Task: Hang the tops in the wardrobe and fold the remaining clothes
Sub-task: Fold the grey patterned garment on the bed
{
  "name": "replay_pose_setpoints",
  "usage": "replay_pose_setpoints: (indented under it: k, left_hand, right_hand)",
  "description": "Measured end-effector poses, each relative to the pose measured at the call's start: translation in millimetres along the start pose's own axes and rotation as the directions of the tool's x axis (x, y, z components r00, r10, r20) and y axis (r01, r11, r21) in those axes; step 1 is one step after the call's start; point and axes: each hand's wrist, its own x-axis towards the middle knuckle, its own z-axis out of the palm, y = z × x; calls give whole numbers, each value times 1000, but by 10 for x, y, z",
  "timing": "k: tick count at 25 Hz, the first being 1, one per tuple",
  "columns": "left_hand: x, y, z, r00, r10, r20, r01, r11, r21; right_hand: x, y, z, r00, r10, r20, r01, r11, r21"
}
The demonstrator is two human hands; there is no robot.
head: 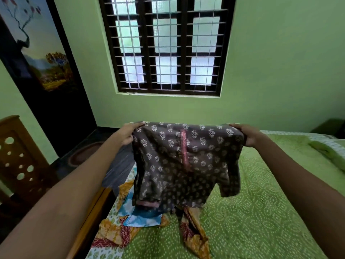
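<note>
A dark brown top (184, 161) with a white leaf print and a pink placket hangs spread in the air over the bed. My left hand (128, 133) grips its left shoulder and my right hand (246, 135) grips its right shoulder. Both arms are stretched forward. Below it, on the green bedspread (261, 212), lie a blue and white cloth (141, 215) and an orange and red patterned garment (194, 232). No wardrobe is in view.
A barred window (168, 45) is set in the green wall ahead. At the left are a dark door with a painted panel (43, 58) and a carved wooden headboard (18, 161). The bed's wooden edge (89, 221) runs along the left.
</note>
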Motion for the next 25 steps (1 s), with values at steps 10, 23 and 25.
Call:
replay_pose_setpoints:
  k: [10, 23, 25]
  left_hand:
    - [229, 114, 370, 981, -147, -127, 129, 981, -145]
    - [428, 126, 337, 967, 201, -154, -197, 979, 43]
    - [428, 148, 314, 959, 256, -125, -239, 962, 133]
  right_hand:
    - [-29, -105, -502, 974, -137, -179, 159, 981, 113]
    - [-151, -305, -481, 958, -149, -244, 178, 979, 101]
    - [-168, -299, -486, 959, -143, -246, 183, 972, 148]
